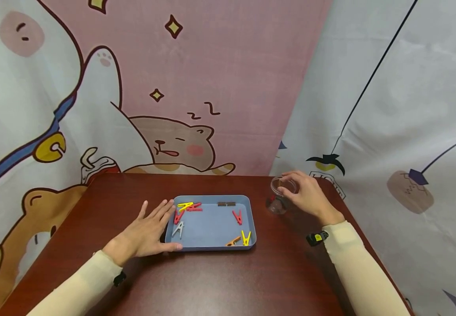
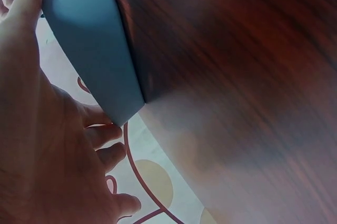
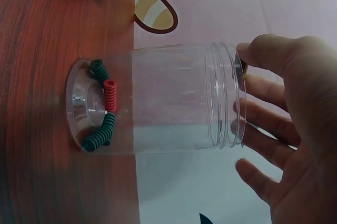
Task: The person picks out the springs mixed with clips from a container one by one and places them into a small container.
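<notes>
My left hand [image 1: 142,232] rests at the left end of a blue tray [image 1: 212,249], fingers straight along its side and thumb touching the front rim. At the mouth of an upright clear plastic jar [image 3: 168,97], my right hand [image 1: 306,196] pinches a small dark spring [image 3: 244,68] between thumb and forefinger; most of it is hidden. Green springs [image 3: 99,133] and a red spring [image 3: 110,95] lie at the jar's bottom. In the tray are dark springs [image 1: 226,204] and red clothespins [image 1: 237,217], yellow [image 1: 245,238], white [image 1: 178,229] and orange [image 1: 233,241].
The tray and the jar stand on a dark brown wooden table [image 1: 212,285], the jar to the right of the tray. A printed cartoon curtain [image 1: 231,87] hangs behind the table's far edge and along its sides.
</notes>
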Demonstrator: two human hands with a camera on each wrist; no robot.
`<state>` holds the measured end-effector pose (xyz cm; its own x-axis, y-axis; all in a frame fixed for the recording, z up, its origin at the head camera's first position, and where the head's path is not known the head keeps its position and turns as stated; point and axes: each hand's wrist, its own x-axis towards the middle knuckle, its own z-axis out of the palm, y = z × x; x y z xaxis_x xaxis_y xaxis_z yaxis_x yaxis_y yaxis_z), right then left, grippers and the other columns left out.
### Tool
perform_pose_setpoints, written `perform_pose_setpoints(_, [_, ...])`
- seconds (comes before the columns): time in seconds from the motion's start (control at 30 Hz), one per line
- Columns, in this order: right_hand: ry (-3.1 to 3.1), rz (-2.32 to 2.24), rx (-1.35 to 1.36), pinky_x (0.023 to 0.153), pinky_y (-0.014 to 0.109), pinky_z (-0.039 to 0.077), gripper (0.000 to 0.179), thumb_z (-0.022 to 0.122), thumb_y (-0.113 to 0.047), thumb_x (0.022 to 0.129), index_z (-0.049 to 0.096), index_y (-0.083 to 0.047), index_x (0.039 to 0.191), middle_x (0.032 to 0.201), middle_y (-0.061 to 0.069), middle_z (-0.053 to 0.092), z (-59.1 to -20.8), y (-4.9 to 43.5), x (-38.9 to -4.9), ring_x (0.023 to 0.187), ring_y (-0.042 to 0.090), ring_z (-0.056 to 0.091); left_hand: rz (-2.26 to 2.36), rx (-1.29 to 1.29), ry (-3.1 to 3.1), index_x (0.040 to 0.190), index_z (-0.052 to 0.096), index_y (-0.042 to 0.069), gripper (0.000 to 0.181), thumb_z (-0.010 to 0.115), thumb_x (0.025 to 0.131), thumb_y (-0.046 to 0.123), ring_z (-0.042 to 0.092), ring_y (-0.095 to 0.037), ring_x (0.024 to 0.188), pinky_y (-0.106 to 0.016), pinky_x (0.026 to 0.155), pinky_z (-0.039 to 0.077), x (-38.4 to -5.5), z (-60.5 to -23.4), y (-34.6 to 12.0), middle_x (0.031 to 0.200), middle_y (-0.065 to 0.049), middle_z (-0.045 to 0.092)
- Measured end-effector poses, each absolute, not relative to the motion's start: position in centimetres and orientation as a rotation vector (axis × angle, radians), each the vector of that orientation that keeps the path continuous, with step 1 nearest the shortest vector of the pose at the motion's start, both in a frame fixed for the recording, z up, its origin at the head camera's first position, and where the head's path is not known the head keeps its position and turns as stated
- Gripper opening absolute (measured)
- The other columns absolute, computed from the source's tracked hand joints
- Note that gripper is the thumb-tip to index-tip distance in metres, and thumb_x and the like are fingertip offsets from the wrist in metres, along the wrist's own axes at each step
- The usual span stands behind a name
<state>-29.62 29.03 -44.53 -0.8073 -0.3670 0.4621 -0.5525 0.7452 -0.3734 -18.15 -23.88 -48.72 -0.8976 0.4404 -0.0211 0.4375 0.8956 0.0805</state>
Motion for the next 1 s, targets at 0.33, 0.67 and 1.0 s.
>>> perform_pose_setpoints(0.33, [-2.617,0.753,0.678,0.102,0.068,0.063,0.030,0.090,-0.020,0.104,0.084,-0.005,0.129,0.136,0.019,0.082,-44.30,29.13,-29.76,0.127,0.044,0.078,0.110,0.714,3.023,0.181,0.038,0.002,0.128,0.064,0.096,0.095,0.031,-0.044,0.180,-0.088,0.139,0.014,-18.26,-48.59,-23.96,0.193,-0.018,0.031])
perform_pose_setpoints(0.67, [-2.639,0.725,0.689,0.093,0.061,0.068,0.042,0.091,-0.022,0.104,0.079,-0.004,0.140,0.135,0.022,0.082,-44.33,29.24,-29.74,0.115,0.039,0.081,0.106,0.717,3.009,0.181,0.037,0.002,0.129,0.064,0.097,0.095,0.030,-0.044,0.180,-0.088,0.139,0.014,-18.29,-49.11,-24.01,0.193,-0.020,0.030])
perform_pose_setpoints(1.0, [-2.634,0.763,0.691,0.091,0.059,0.069,0.043,0.091,-0.019,0.104,0.078,-0.006,0.143,0.132,0.019,0.082,-44.54,29.32,-29.47,0.113,0.040,0.081,0.126,0.698,3.005,0.182,0.037,0.002,0.128,0.064,0.097,0.094,0.029,-0.044,0.181,-0.087,0.139,0.012,-18.23,-49.03,-23.89,0.194,-0.019,0.028])
